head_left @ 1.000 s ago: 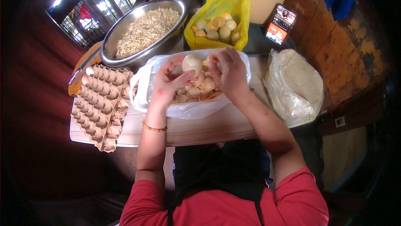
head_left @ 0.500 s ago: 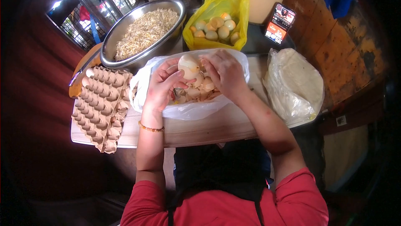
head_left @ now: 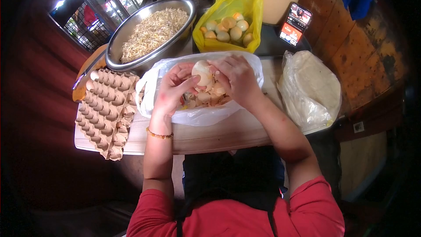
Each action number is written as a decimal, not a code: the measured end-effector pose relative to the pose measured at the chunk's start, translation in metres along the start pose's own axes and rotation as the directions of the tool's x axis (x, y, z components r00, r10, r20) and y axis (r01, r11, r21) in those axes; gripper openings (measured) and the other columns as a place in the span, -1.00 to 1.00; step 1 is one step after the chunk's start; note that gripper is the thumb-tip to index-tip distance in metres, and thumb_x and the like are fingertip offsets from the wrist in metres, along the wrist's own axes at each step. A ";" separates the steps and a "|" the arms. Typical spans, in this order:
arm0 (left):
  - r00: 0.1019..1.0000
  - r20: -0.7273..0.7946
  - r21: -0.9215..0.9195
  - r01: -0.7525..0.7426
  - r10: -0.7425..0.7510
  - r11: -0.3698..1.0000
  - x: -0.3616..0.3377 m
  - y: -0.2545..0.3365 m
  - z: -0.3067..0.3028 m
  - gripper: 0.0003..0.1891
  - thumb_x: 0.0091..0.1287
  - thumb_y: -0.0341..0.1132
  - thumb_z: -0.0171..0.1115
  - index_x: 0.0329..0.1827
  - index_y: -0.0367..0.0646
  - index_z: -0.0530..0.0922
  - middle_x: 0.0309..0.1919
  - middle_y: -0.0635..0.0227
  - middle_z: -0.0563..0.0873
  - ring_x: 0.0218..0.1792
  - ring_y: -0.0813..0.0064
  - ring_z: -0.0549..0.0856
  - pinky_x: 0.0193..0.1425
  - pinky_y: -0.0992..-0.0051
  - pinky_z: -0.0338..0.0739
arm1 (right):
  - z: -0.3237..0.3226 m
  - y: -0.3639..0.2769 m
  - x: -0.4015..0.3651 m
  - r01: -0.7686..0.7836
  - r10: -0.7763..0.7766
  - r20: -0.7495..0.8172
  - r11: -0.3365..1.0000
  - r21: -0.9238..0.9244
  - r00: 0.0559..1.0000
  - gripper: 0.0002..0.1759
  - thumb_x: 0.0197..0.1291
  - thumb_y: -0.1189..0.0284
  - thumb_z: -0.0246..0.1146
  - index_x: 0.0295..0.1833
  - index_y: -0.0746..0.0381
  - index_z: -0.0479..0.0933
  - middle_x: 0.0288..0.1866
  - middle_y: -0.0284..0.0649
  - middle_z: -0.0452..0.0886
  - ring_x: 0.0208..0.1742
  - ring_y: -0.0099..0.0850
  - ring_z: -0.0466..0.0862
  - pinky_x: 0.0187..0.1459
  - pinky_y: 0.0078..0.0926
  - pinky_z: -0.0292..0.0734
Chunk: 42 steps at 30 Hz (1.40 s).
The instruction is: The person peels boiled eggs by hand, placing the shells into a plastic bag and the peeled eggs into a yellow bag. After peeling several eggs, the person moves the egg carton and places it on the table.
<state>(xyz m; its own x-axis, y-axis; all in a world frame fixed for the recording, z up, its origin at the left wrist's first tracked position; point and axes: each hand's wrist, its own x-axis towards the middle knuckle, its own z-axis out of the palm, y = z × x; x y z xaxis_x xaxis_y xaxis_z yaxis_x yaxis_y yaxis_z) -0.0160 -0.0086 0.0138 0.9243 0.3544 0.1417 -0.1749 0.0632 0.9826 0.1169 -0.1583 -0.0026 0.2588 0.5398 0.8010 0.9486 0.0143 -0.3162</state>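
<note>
Between the fingers [head_left: 187,80] of the left hand [head_left: 172,91] and those of the right hand [head_left: 239,81]: no passage, as the egg [head_left: 202,71] fills the gap.

Beneath the fingers: the white bag [head_left: 197,115] of shells, mouth upward, its walls rising close on both sides.

Beyond the fingertips: the yellow bag [head_left: 247,7] just past the white bag's far rim. The steel bowl [head_left: 117,40] blocks the far left.

Left of the fingers: the egg trays [head_left: 105,110] sit against the white bag with no lane between.

Right of the fingers: the clear bag [head_left: 309,88], with a narrow bare strip separating it from the white bag.

Behind the fingers, toward the person: the bare board [head_left: 210,137] is free along its edge.
</note>
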 end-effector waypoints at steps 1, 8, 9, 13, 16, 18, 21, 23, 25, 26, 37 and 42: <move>1.000 0.001 0.000 0.001 -0.001 1.000 0.000 0.000 0.001 -0.67 0.30 -0.48 0.24 0.11 -0.33 0.46 -0.09 0.18 0.71 -0.28 0.47 0.74 -0.27 0.63 0.60 | 0.001 -0.001 -0.001 0.024 -0.023 0.008 0.995 -0.095 1.000 -0.79 0.16 0.37 0.27 -0.12 0.21 0.59 -0.25 -0.17 0.62 -0.12 -0.19 0.59 0.00 -0.20 0.45; 1.000 0.023 0.034 0.019 -0.020 0.999 0.000 -0.001 0.001 -0.70 0.31 -0.46 0.23 0.07 -0.34 0.50 -0.14 0.21 0.72 -0.30 0.48 0.74 -0.28 0.65 0.58 | 0.002 -0.004 -0.001 0.081 -0.092 -0.028 0.958 -0.275 0.995 -0.84 0.14 0.35 0.28 -0.23 0.20 0.55 -0.32 -0.24 0.58 -0.12 -0.27 0.58 -0.01 -0.27 0.43; 0.999 0.032 0.037 0.017 -0.018 0.999 0.000 -0.001 0.001 -0.70 0.31 -0.46 0.22 0.08 -0.34 0.50 -0.15 0.22 0.72 -0.30 0.48 0.74 -0.28 0.65 0.58 | 0.001 -0.005 -0.001 0.077 -0.092 -0.042 0.960 -0.270 0.995 -0.85 0.13 0.36 0.28 -0.26 0.20 0.54 -0.33 -0.25 0.57 -0.13 -0.27 0.58 -0.01 -0.29 0.43; 0.999 0.031 0.050 0.025 -0.027 0.998 -0.003 0.006 0.002 -0.68 0.32 -0.44 0.20 0.11 -0.35 0.49 -0.14 0.20 0.72 -0.30 0.47 0.74 -0.28 0.65 0.58 | -0.004 -0.007 0.002 0.074 -0.088 -0.057 0.974 -0.216 0.995 -0.87 0.12 0.39 0.28 -0.28 0.22 0.53 -0.32 -0.23 0.57 -0.15 -0.26 0.57 -0.03 -0.31 0.43; 0.998 0.037 0.009 0.048 -0.048 0.999 -0.003 0.004 -0.002 -0.66 0.34 -0.43 0.18 0.15 -0.36 0.47 -0.11 0.18 0.71 -0.30 0.45 0.74 -0.27 0.64 0.59 | -0.003 -0.003 0.001 0.007 -0.020 -0.069 0.983 -0.183 0.997 -0.88 0.12 0.43 0.27 -0.25 0.24 0.55 -0.30 -0.19 0.59 -0.15 -0.20 0.57 -0.05 -0.27 0.45; 0.997 0.036 -0.049 0.063 -0.061 0.997 -0.002 0.002 -0.004 -0.64 0.34 -0.43 0.18 0.17 -0.37 0.45 -0.07 0.16 0.70 -0.30 0.44 0.74 -0.26 0.63 0.59 | -0.002 -0.001 0.001 -0.013 0.007 -0.067 0.996 -0.085 0.998 -0.87 0.14 0.43 0.26 -0.25 0.26 0.55 -0.30 -0.14 0.60 -0.17 -0.16 0.58 -0.07 -0.24 0.46; 0.998 0.040 -0.067 0.057 -0.054 0.996 -0.001 -0.001 -0.006 -0.63 0.34 -0.42 0.18 0.19 -0.36 0.44 -0.05 0.16 0.69 -0.27 0.45 0.74 -0.24 0.61 0.59 | -0.002 -0.003 0.002 -0.096 0.099 -0.016 0.986 0.133 0.995 -0.85 0.20 0.42 0.24 -0.24 0.30 0.58 -0.30 -0.07 0.61 -0.20 -0.08 0.60 -0.11 -0.20 0.48; 0.999 0.023 -0.061 0.041 -0.040 0.997 -0.001 -0.001 -0.004 -0.63 0.34 -0.43 0.19 0.18 -0.36 0.44 -0.05 0.18 0.69 -0.25 0.46 0.74 -0.23 0.61 0.59 | -0.002 -0.005 0.004 -0.163 0.158 0.039 0.955 0.249 0.987 -0.83 0.22 0.41 0.23 -0.23 0.32 0.59 -0.30 -0.04 0.61 -0.22 -0.05 0.60 -0.12 -0.18 0.49; 1.000 0.005 -0.058 0.025 -0.025 0.998 0.000 -0.003 -0.003 -0.63 0.34 -0.43 0.20 0.18 -0.36 0.45 -0.06 0.19 0.70 -0.23 0.48 0.73 -0.22 0.61 0.58 | -0.003 -0.008 0.006 -0.113 0.113 0.018 0.949 0.294 0.993 -0.79 0.25 0.39 0.22 -0.23 0.35 0.60 -0.30 0.00 0.62 -0.24 -0.04 0.62 -0.12 -0.19 0.51; 1.000 0.009 -0.023 0.010 -0.010 1.000 0.000 -0.004 -0.003 -0.63 0.33 -0.44 0.21 0.18 -0.35 0.45 -0.06 0.20 0.70 -0.22 0.50 0.73 -0.22 0.62 0.58 | -0.002 -0.007 0.005 -0.114 0.114 0.019 0.949 0.294 0.993 -0.79 0.25 0.39 0.22 -0.23 0.35 0.60 -0.30 0.00 0.62 -0.24 -0.04 0.62 -0.12 -0.19 0.51; 1.000 0.028 0.032 -0.002 0.001 0.999 0.000 -0.004 -0.003 -0.66 0.34 -0.44 0.20 0.16 -0.35 0.49 -0.13 0.26 0.73 -0.26 0.54 0.72 -0.25 0.64 0.53 | 0.001 -0.011 0.000 -0.042 0.041 -0.081 0.999 -0.004 0.996 -0.90 0.21 0.51 0.21 -0.18 0.30 0.53 -0.29 -0.07 0.58 -0.21 -0.04 0.57 -0.17 -0.18 0.49; 0.996 0.089 -0.149 0.005 0.008 0.989 -0.001 -0.005 -0.013 -0.61 0.42 -0.42 0.07 0.28 -0.35 0.37 -0.03 0.18 0.68 -0.18 0.43 0.74 -0.23 0.62 0.54 | 0.004 0.003 0.001 -0.094 0.093 -0.107 0.996 -0.006 0.990 -0.88 0.23 0.46 0.21 -0.20 0.30 0.54 -0.29 -0.06 0.59 -0.18 -0.06 0.57 -0.09 -0.18 0.48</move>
<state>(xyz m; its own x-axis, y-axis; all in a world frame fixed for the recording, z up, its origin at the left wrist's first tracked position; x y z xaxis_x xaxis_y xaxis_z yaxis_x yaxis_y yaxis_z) -0.0203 0.0026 0.0072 0.9493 0.2706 0.1602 -0.2189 0.2029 0.9544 0.1187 -0.1541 -0.0050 0.3636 0.4458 0.8180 0.9213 -0.0418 -0.3867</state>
